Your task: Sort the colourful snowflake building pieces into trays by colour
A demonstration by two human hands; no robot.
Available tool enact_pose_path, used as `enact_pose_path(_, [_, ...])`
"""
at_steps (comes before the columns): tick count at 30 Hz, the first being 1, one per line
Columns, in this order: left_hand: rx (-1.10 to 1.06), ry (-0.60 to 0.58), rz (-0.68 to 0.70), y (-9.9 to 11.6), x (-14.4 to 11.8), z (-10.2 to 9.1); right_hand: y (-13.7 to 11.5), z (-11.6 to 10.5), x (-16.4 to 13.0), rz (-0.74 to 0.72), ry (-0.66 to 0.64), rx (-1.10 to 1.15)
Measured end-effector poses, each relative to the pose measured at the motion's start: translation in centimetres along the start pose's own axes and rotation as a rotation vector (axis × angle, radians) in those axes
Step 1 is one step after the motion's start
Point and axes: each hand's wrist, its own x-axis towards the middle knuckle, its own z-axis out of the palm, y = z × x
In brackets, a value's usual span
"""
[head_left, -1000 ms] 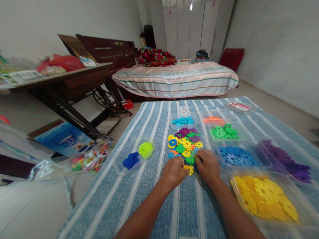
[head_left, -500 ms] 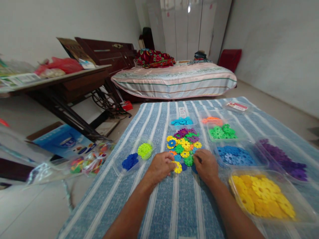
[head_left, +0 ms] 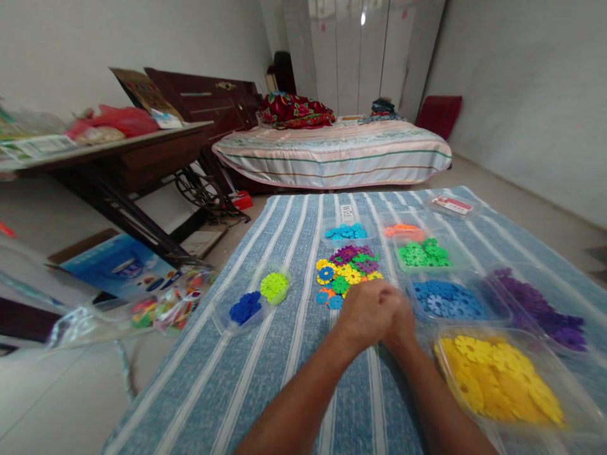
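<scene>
We cannot tell what the hands hold: the left hand (head_left: 364, 311) lies over and against the right hand (head_left: 401, 321), both curled, knuckles up, and any piece between them is hidden. They cover the near edge of the mixed pile of flower-shaped discs (head_left: 348, 268), which sits at the middle of the striped blue cloth (head_left: 294, 328); the near discs of that pile are out of sight behind the hands. Half a second ago the hands were apart, one at each side of the pile's near edge, with a yellow disc showing by the left fingers; now the left hand has crossed to the right and closed against the other, and that yellow disc no longer shows. The discs look like flat moulded plastic with notched, petal-like rims. To the right, clear thin-walled plastic trays hold sorted colours: yellow (head_left: 502, 379) nearest, cut off by the frame's lower edge, then blue (head_left: 446, 300), purple (head_left: 545, 306), green (head_left: 420, 254) and, farthest, orange (head_left: 403, 230), partly masked by the green one. A far tray holds light blue discs (head_left: 345, 232). To the left, small clear cups hold lime (head_left: 275, 285) and dark blue (head_left: 245, 309) discs.
</scene>
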Motion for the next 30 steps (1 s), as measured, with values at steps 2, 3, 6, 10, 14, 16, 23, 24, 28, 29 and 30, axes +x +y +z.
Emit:
enact_pose_path(2, [0.150, 0.082, -0.028, -2.9, 0.2, -1.2, -0.4, -0.2, 0.1, -0.107, 0.020, -0.395])
enact_pose_path(3, [0.223, 0.115, -0.061, -4.2, 0.2, -1.7, -0.6, -0.2, 0.1, -0.117, 0.044, -0.430])
enact_pose_path(6, [0.348, 0.181, -0.121, -7.3, -0.2, -2.8, -0.8, -0.2, 0.3, -0.189, 0.116, -0.638])
enact_pose_path(10, [0.427, 0.331, -0.125, -9.2, -0.8, -2.9, -0.3, -0.1, 0.2, -0.246, 0.153, -0.815])
enact_pose_path(14, [0.523, 0.429, -0.038, -10.0, -0.3, -2.5, 0.5, -0.2, 0.1, -0.305, 0.111, -0.940])
enact_pose_path(16, [0.552, 0.452, -0.022, -10.2, 0.6, -2.3, 0.9, -0.3, 0.1, -0.345, 0.102, -0.993])
enact_pose_path(23, [0.616, 0.423, -0.147, -10.9, 4.5, -1.9, 1.3, -0.1, 0.1, -0.351, 0.115, -1.011])
enact_pose_path(24, [0.621, 0.412, -0.167, -11.0, 4.9, -1.9, 1.3, -0.1, 0.1, -0.341, 0.111, -1.009])
enact_pose_path(28, [0.625, 0.343, -0.107, -11.3, 4.9, -1.5, 1.2, 0.1, 0.2, -0.306, 0.078, -0.985])
enact_pose_path(29, [0.612, 0.334, -0.085, -11.4, 4.5, -1.3, 1.2, 0.1, 0.2, -0.294, 0.076, -0.976])
enact_pose_path(30, [0.593, 0.335, -0.063, -11.4, 4.0, -1.0, 1.1, 0.2, 0.2, -0.278, 0.079, -0.966])
